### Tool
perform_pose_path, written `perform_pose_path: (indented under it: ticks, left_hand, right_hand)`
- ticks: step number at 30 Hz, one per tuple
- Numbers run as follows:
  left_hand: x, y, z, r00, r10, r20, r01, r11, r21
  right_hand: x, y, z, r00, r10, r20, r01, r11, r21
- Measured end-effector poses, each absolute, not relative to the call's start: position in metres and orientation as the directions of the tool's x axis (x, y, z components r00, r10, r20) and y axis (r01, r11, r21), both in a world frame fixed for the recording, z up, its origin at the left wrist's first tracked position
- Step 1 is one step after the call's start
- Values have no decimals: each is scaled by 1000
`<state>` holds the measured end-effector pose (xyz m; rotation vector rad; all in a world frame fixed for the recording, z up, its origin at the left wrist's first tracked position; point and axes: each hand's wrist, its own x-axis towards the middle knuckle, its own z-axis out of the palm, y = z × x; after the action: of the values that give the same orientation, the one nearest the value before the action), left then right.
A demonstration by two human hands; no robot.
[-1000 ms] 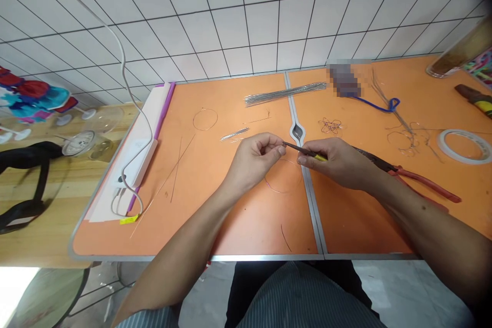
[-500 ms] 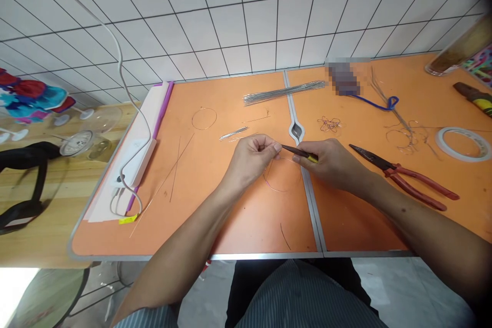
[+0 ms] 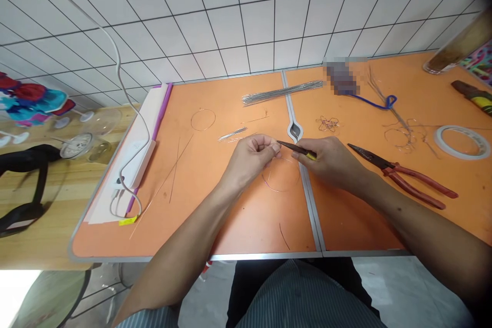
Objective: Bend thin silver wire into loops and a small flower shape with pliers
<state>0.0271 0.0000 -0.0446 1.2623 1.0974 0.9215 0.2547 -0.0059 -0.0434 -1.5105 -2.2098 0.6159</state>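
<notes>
My left hand (image 3: 257,155) is closed in a pinch between thumb and forefinger. A thin wire loop (image 3: 280,191) hangs below these fingers, and they appear to pinch its upper end. Slim needle-nose pliers (image 3: 295,148) with dark jaws and a yellow-marked handle are held in my right hand (image 3: 326,160). Their tip touches or nearly touches my left fingertips; the exact contact point is hidden. Behind my hands lies a short bundle of wires (image 3: 232,134). A flower-shaped piece of bent wire (image 3: 328,123) rests beyond my right hand.
Red-handled pliers (image 3: 388,168) lie right of my right hand, near a white ring-shaped roll (image 3: 438,144). A long wire bundle (image 3: 282,92) lies toward the wall. A wire circle (image 3: 191,121) and a power strip (image 3: 139,166) are at left. One cut wire (image 3: 284,236) lies near the front edge.
The pliers' tip has shifted slightly left, closer to my left fingertips. Both hands otherwise stay nearly in place; the whole view has shifted a little.
</notes>
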Motion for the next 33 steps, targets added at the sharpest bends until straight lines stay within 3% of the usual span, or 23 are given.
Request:
perform_pose_path:
  ticks: [13, 20, 33]
  left_hand:
    - [28, 0, -38, 172, 980, -102, -31, 109, 993]
    - [32, -5, -38, 135, 989, -58, 32, 55, 998]
    - [37, -5, -32, 123, 983, -136, -292, 167, 942]
  right_hand:
    - [255, 0, -47, -307, 951, 23, 521, 188, -833]
    - [249, -8, -42, -271, 962, 32, 511, 172, -842]
    - [234, -21, -40, -324, 942, -90, 316, 18, -948]
